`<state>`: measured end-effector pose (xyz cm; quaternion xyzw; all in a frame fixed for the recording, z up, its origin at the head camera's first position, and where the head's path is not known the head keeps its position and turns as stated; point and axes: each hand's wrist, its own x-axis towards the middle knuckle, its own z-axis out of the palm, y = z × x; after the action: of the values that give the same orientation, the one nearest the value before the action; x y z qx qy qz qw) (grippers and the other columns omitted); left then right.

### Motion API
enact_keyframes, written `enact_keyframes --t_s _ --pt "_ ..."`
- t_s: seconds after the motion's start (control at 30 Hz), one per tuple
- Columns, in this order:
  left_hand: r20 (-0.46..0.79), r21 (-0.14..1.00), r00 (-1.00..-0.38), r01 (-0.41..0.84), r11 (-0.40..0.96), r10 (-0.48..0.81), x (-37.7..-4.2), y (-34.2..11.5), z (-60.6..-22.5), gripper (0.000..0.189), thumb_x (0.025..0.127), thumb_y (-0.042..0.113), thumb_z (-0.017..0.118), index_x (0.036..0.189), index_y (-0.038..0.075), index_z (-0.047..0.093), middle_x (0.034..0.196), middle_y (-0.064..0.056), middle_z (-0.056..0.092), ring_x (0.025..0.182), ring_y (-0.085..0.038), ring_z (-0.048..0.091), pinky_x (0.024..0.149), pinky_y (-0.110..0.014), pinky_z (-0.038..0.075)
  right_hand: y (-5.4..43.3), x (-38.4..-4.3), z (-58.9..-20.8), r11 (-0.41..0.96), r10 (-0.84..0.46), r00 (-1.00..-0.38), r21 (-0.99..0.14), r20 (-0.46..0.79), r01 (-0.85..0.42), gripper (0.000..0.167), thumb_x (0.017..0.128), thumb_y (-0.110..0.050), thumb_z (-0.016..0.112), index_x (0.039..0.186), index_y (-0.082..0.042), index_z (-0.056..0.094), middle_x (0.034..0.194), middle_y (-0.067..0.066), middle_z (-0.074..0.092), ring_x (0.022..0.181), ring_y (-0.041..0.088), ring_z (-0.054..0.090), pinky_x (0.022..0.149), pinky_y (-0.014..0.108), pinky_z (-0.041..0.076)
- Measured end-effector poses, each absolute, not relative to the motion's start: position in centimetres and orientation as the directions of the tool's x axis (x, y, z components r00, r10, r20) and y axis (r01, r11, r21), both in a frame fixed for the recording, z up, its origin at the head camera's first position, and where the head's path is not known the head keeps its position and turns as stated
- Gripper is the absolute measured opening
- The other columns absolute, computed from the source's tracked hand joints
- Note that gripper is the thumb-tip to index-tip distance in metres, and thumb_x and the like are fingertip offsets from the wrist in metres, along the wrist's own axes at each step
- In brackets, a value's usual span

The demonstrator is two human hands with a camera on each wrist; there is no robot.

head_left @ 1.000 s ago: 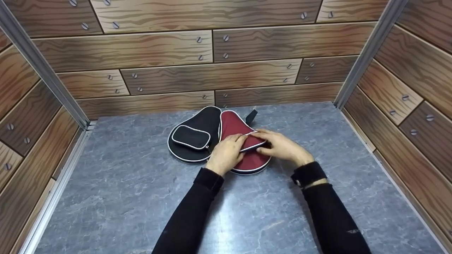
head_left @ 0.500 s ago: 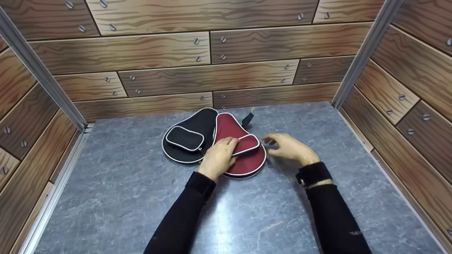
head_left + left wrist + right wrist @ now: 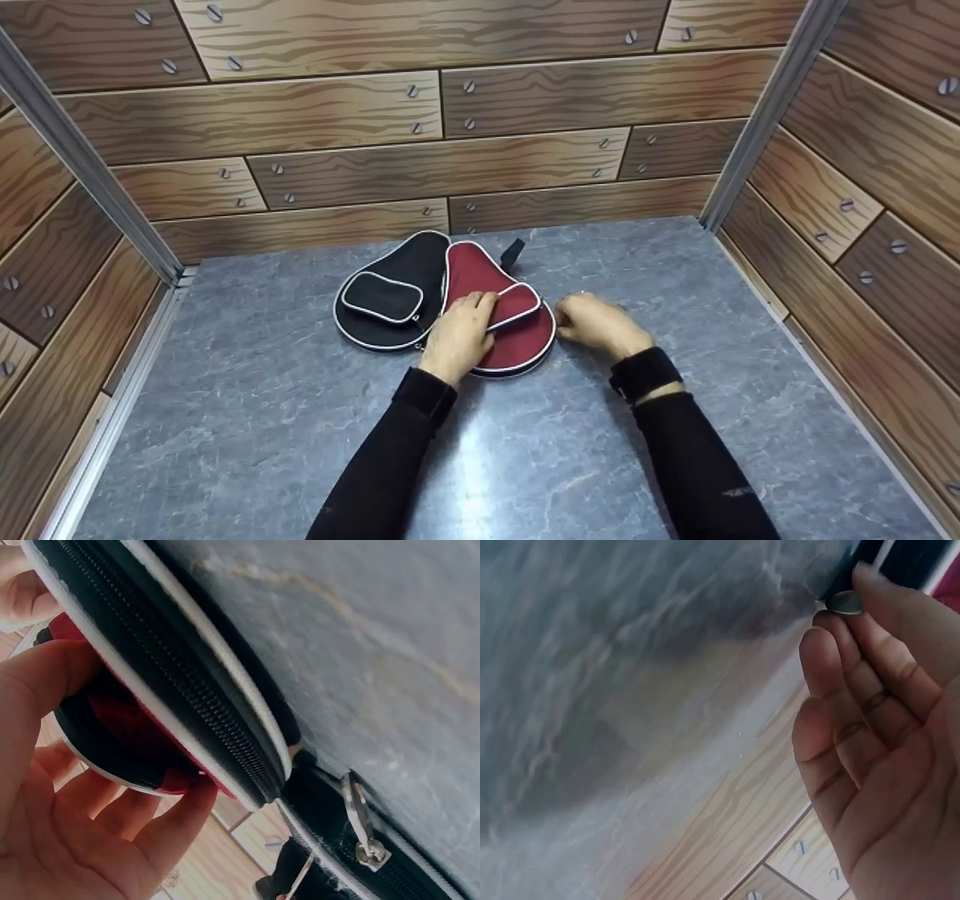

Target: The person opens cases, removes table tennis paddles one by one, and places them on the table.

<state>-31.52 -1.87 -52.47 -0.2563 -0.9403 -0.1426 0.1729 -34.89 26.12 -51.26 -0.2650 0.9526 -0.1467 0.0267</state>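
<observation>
A red table tennis paddle case (image 3: pixel 472 274) with white piping lies on the grey surface, a small pocket (image 3: pixel 519 301) on its front. My left hand (image 3: pixel 459 334) grips the pocket's left end, thumb and fingers curled about it; the left wrist view shows the case's black zipper (image 3: pixel 187 686) beside the thumb. At the case's right edge, my right hand (image 3: pixel 596 322) pinches a small metal zipper pull (image 3: pixel 845 603) between thumb and index finger. Left of the red case lies a black paddle case (image 3: pixel 382 292), its edge against the red one and partly behind my left hand.
A black strap loop (image 3: pixel 512 254) sticks out behind the red case. Wood-patterned walls (image 3: pixel 330 112) enclose the grey tabletop (image 3: pixel 247 390) at the back and both sides, with metal rails (image 3: pixel 112 405) along the left edge and corners.
My right hand has let go of the pocket, moved right and down to the red case's edge, and now pinches the zipper pull. Both cases have shifted slightly left; my left hand stays on the pocket.
</observation>
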Motion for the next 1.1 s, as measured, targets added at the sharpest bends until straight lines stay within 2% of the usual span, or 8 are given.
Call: enact_keyframes --t_s 0.1,0.27,0.33,0.47,0.73,0.8,0.97,1.1 --pt "0.394 0.181 -0.824 0.503 0.845 0.406 -31.4 -1.9 -52.4 0.059 0.092 0.013 0.093 0.146 0.007 0.068 0.138 -0.017 0.08 0.125 -0.039 0.08 0.109 -0.05 0.069 26.0 -34.8 -51.4 0.824 -0.505 -0.862 -0.273 0.042 -0.496 0.011 0.098 -0.006 0.08 0.087 -0.007 0.079 0.084 0.005 0.076 0.078 0.022 0.065 0.08 0.051 0.062" --pt "0.397 0.196 -0.847 0.454 0.869 0.353 -31.4 -1.9 -52.3 0.061 0.092 0.015 0.092 0.148 0.008 0.068 0.137 -0.015 0.08 0.125 -0.038 0.079 0.103 -0.051 0.071 26.1 -34.6 -51.3 0.842 -0.461 -0.883 -0.273 0.081 -0.465 0.009 0.103 -0.008 0.078 0.103 -0.005 0.086 0.098 0.012 0.086 0.093 0.033 0.082 0.091 0.056 0.07" --pt "0.391 0.211 -0.858 0.436 0.875 0.333 -31.4 -1.9 -52.3 0.061 0.093 0.014 0.092 0.148 0.008 0.068 0.137 -0.015 0.08 0.126 -0.039 0.079 0.103 -0.053 0.071 25.9 -34.6 -51.3 0.843 -0.451 -0.888 -0.285 0.092 -0.457 0.01 0.105 -0.008 0.077 0.107 -0.003 0.086 0.102 0.013 0.087 0.097 0.035 0.084 0.094 0.056 0.071" --pt "0.376 0.238 -0.875 0.409 0.881 0.305 -31.6 -2.3 -52.2 0.061 0.093 0.013 0.092 0.149 0.008 0.068 0.137 -0.017 0.08 0.127 -0.04 0.078 0.106 -0.053 0.069 25.5 -34.6 -51.4 0.828 -0.47 -0.875 -0.288 0.114 -0.482 0.009 0.106 -0.008 0.078 0.106 -0.002 0.085 0.099 0.014 0.087 0.095 0.035 0.084 0.092 0.055 0.072" --pt "0.387 0.266 -0.875 0.409 0.873 0.292 -32.0 -3.0 -52.2 0.059 0.092 0.01 0.092 0.146 0.008 0.069 0.135 -0.017 0.08 0.126 -0.041 0.08 0.105 -0.055 0.07 24.9 -34.4 -51.1 0.806 -0.514 -0.851 -0.28 0.106 -0.522 0.007 0.105 -0.006 0.079 0.101 -0.002 0.084 0.092 0.01 0.085 0.081 0.023 0.076 0.083 0.051 0.07" --pt "0.383 0.275 -0.876 0.411 0.869 0.293 -32.1 -3.1 -52.3 0.06 0.092 0.009 0.091 0.147 0.007 0.069 0.136 -0.018 0.08 0.127 -0.042 0.079 0.106 -0.055 0.069 24.8 -34.2 -50.9 0.798 -0.524 -0.848 -0.305 0.077 -0.52 0.007 0.105 -0.006 0.08 0.101 -0.003 0.085 0.089 0.007 0.083 0.078 0.017 0.071 0.079 0.046 0.069" --pt "0.374 0.281 -0.88 0.409 0.868 0.293 -32.2 -3.3 -52.3 0.06 0.093 0.009 0.09 0.149 0.007 0.069 0.139 -0.018 0.079 0.129 -0.042 0.079 0.108 -0.056 0.069 24.5 -33.7 -50.3 0.77 -0.554 -0.832 -0.37 0.013 -0.519 0.013 0.102 -0.003 0.08 0.09 -0.007 0.081 0.078 -0.004 0.069 0.07 0.007 0.056 0.064 0.027 0.052" --pt "0.375 0.291 -0.878 0.415 0.862 0.296 -32.2 -3.4 -52.5 0.06 0.093 0.008 0.09 0.149 0.007 0.068 0.138 -0.019 0.079 0.128 -0.043 0.078 0.108 -0.057 0.068 24.1 -33.4 -50.2 0.758 -0.578 -0.816 -0.386 -0.023 -0.526 0.015 0.099 -0.003 0.08 0.086 -0.01 0.079 0.077 -0.006 0.068 0.068 0.005 0.055 0.063 0.023 0.048"
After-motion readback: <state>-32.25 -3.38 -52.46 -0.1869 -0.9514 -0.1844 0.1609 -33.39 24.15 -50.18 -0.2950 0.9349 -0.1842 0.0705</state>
